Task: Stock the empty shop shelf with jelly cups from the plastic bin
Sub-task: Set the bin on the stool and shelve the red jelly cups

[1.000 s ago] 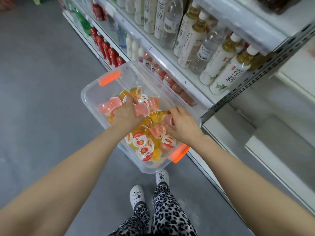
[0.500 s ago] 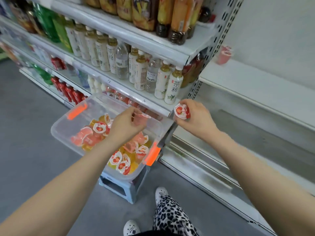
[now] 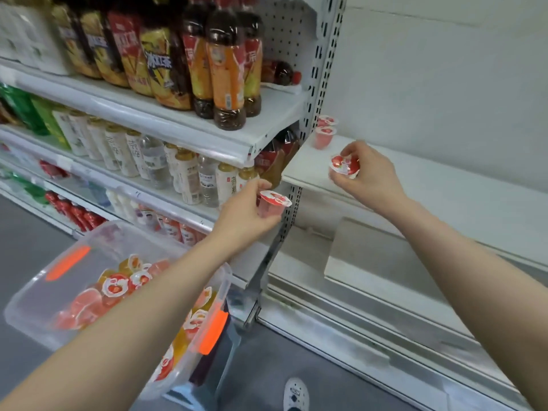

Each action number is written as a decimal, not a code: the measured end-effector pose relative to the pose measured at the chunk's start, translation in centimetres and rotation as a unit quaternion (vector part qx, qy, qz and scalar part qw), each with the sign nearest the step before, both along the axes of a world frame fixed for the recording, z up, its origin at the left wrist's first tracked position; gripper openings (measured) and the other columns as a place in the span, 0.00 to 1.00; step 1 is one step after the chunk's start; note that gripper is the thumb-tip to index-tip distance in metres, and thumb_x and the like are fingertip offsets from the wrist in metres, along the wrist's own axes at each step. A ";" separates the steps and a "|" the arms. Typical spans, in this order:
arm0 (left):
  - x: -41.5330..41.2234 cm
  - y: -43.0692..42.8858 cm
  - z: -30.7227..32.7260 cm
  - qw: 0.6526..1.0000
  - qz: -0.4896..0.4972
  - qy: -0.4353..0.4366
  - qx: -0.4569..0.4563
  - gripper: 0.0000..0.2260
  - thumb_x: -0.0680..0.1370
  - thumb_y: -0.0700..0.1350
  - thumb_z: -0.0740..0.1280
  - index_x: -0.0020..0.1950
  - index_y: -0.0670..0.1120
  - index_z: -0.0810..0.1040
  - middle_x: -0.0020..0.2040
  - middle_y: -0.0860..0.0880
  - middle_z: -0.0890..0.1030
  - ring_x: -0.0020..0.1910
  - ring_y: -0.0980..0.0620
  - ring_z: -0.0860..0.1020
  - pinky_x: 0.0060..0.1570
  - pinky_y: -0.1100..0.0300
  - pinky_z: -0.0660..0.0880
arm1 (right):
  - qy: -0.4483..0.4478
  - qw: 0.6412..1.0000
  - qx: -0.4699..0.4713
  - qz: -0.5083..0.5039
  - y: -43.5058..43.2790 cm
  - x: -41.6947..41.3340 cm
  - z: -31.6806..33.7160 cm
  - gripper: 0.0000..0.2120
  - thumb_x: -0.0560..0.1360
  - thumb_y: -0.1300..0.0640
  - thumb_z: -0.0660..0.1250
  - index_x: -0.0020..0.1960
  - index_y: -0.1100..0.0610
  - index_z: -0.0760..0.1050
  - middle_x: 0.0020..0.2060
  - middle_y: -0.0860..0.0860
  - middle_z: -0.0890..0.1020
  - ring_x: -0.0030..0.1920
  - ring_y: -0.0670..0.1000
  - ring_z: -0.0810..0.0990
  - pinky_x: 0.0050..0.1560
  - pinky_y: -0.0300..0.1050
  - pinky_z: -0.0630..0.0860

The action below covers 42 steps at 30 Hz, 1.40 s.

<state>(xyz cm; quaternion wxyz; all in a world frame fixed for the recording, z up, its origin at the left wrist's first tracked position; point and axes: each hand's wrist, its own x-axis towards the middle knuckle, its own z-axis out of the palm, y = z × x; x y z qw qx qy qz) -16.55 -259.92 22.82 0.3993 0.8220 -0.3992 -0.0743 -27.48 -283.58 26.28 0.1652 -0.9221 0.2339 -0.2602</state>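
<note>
White shelf (image 3: pixel 444 185) on my right carries two pink jelly cups (image 3: pixel 325 136) at its far-left end; stacked or one behind the other, can't tell. Right hand (image 3: pixel 370 176) pinches a red-lidded cup (image 3: pixel 345 166) over the shelf's front edge. Left hand (image 3: pixel 246 215) grips a second cup (image 3: pixel 274 203) lower, just in front of the perforated upright (image 3: pixel 323 69). Clear plastic bin (image 3: pixel 35 307) sits low left, with more cups inside. Tea bottles (image 3: pixel 225 69) crowd the neighbouring bay.

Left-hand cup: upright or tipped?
Upright, slightly tilted: the jelly cup in the left hand has its printed lid on top, body below.
</note>
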 end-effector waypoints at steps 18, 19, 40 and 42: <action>4.1 -12.6 0.6 0.994 0.083 -0.064 -0.010 0.24 0.71 0.54 0.72 0.65 0.50 0.74 0.58 0.51 0.76 0.55 0.54 0.75 0.51 0.60 0.72 | 0.071 0.993 0.017 0.089 -9.4 10.0 -1.9 0.15 0.70 0.50 0.72 0.52 0.53 0.74 0.46 0.50 0.76 0.46 0.54 0.76 0.43 0.43 0.64; 4.3 -12.9 0.5 0.994 0.085 -0.063 -0.010 0.25 0.70 0.54 0.72 0.65 0.50 0.74 0.58 0.51 0.76 0.55 0.53 0.75 0.52 0.59 0.73 | 0.069 0.993 0.011 0.095 -9.6 10.2 -1.9 0.15 0.70 0.50 0.72 0.52 0.54 0.74 0.46 0.50 0.75 0.47 0.55 0.76 0.43 0.43 0.64; 5.5 -18.0 -1.6 0.995 0.086 -0.054 -0.011 0.26 0.71 0.52 0.74 0.67 0.50 0.71 0.62 0.51 0.74 0.58 0.52 0.75 0.57 0.55 0.75 | 0.028 0.967 -0.182 0.175 -12.9 10.2 -3.0 0.15 0.72 0.55 0.74 0.56 0.56 0.79 0.56 0.53 0.80 0.56 0.59 0.74 0.55 0.50 0.72; 5.6 -18.3 -1.6 0.995 0.084 -0.048 -0.012 0.27 0.71 0.52 0.73 0.68 0.51 0.70 0.62 0.51 0.73 0.57 0.52 0.75 0.57 0.53 0.76 | 0.041 0.964 -0.198 0.175 -13.2 10.0 -2.9 0.17 0.71 0.56 0.74 0.58 0.56 0.79 0.57 0.53 0.81 0.57 0.59 0.74 0.57 0.50 0.72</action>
